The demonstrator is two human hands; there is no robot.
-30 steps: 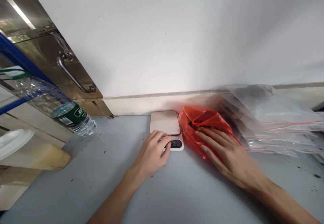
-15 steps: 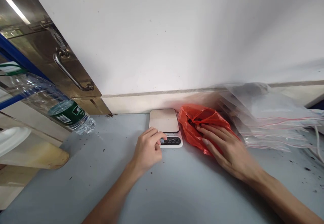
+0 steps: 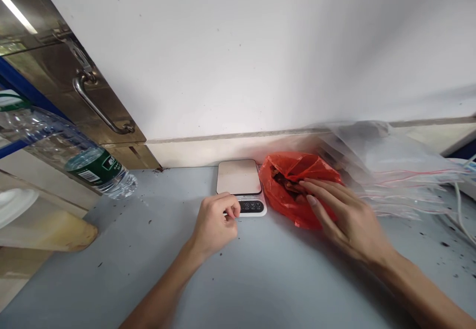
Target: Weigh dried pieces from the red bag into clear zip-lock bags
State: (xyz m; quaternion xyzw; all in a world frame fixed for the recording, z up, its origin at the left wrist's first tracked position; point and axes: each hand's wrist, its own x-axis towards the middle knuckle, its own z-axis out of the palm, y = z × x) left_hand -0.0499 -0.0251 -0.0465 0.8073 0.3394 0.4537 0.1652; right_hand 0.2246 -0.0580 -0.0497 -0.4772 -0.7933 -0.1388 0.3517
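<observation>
A small white kitchen scale (image 3: 240, 177) with a metal top and dark buttons stands on the grey table (image 3: 260, 279) by the wall. My left hand (image 3: 214, 219) rests at its front left corner, fingers curled, touching the button strip, holding nothing I can see. Right of the scale lies a crumpled red plastic bag (image 3: 288, 192) with dark brown bits inside. My right hand (image 3: 344, 215) lies on the bag with its fingers stretched out, the tips at the bag's opening.
A stack of clear zip bags (image 3: 394, 175) lies at the right against the wall. A plastic water bottle (image 3: 70, 153) leans in at the left above a white lidded cup (image 3: 40, 220). A steel door handle (image 3: 98, 108) is at upper left. Dark crumbs dot the table.
My left hand has drawn back from the scale's buttons to its front corner and curled. My right hand has slid up the red bag toward its opening.
</observation>
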